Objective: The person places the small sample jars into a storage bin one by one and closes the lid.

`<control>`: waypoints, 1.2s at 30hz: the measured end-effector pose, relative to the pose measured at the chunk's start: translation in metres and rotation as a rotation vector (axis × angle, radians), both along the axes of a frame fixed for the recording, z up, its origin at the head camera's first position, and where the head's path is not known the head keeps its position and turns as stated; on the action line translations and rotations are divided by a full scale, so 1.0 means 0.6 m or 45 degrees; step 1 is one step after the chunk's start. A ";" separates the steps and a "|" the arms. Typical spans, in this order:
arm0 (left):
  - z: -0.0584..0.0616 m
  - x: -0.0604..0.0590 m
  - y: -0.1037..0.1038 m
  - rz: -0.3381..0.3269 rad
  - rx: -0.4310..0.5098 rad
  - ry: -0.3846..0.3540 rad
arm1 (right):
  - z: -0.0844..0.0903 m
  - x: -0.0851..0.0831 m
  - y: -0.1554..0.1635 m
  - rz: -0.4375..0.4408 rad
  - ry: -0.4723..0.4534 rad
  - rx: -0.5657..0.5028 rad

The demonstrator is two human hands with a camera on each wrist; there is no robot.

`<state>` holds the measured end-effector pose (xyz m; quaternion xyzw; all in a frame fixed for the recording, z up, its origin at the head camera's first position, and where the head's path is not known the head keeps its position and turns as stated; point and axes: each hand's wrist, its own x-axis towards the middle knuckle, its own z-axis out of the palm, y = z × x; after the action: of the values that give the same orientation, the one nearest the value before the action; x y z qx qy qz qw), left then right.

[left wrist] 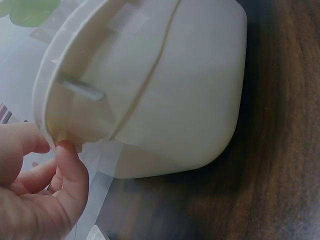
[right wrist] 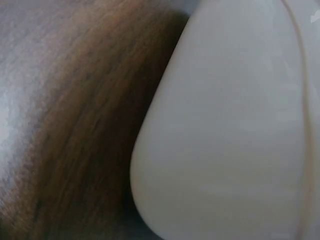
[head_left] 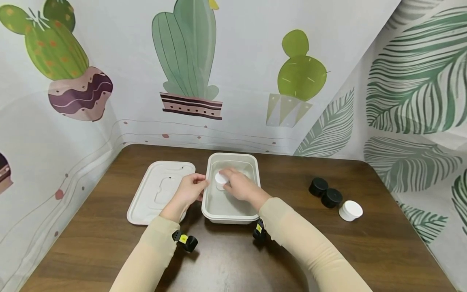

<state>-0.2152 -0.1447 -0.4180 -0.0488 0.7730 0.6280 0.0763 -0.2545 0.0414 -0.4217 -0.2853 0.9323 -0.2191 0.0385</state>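
Both forearms reach forward over the desk (head_left: 109,227) in beige sleeves, each with a small camera strapped at the wrist. The left hand (head_left: 189,190) rests at the left rim of the white container (head_left: 251,162), its thumb and fingers (left wrist: 70,170) pinching the rim's edge, as the left wrist view shows close up. The right hand (head_left: 238,186) dips inside the container from above, fingers curled around a small white cap (head_left: 220,177) held just above the container's floor. How tightly that cap is gripped is hard to judge, since the hand covers most of it, and the right wrist view shows only the container's blurred outer wall against the wood. Just left of the left hand's fingers lies the container's flat white lid (head_left: 157,190), partly under the hand. Well to the right of the right hand sit two black caps (head_left: 324,192), touching each other, and another white cap (head_left: 351,210) just beside them. The desk is dark brown wood, enclosed by fabric backdrops printed with potted cacti and green palm leaves.
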 end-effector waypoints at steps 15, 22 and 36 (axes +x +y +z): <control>-0.002 -0.002 -0.001 -0.001 -0.015 0.002 | 0.001 0.000 0.000 -0.056 0.014 -0.089; -0.001 -0.002 -0.005 0.005 0.008 -0.017 | 0.004 -0.002 -0.003 -0.103 0.048 -0.080; 0.003 -0.001 0.000 0.040 0.058 -0.071 | 0.016 0.001 0.002 -0.104 0.034 -0.095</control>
<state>-0.2157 -0.1450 -0.4162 -0.0768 0.7552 0.6449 0.0890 -0.2538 0.0429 -0.4123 -0.2511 0.9347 -0.2514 0.0065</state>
